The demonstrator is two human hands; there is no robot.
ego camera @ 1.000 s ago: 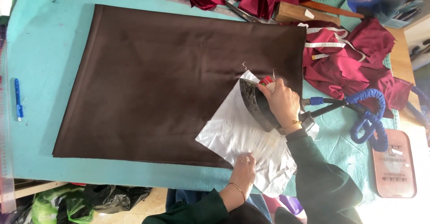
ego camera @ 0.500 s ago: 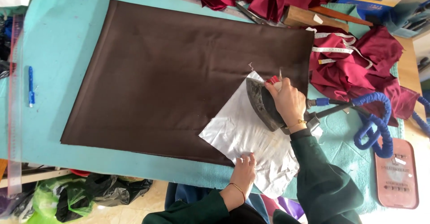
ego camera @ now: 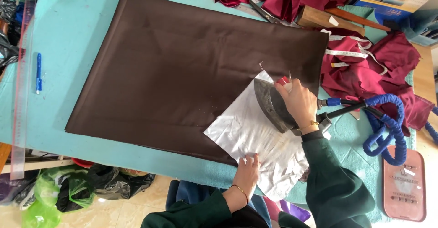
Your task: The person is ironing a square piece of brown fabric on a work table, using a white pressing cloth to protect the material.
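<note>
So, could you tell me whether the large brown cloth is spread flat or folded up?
Spread flat: the large brown cloth lies open across the turquoise table.

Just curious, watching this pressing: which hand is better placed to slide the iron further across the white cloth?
Probably the right hand: it already grips the iron on the white cloth. The left hand lies flat on the cloth's near edge, holding it down.

Blue pen and clear ruler on my left edge. Maroon scraps with a tape measure on the right, wooden block up top, bags underneath.
</note>
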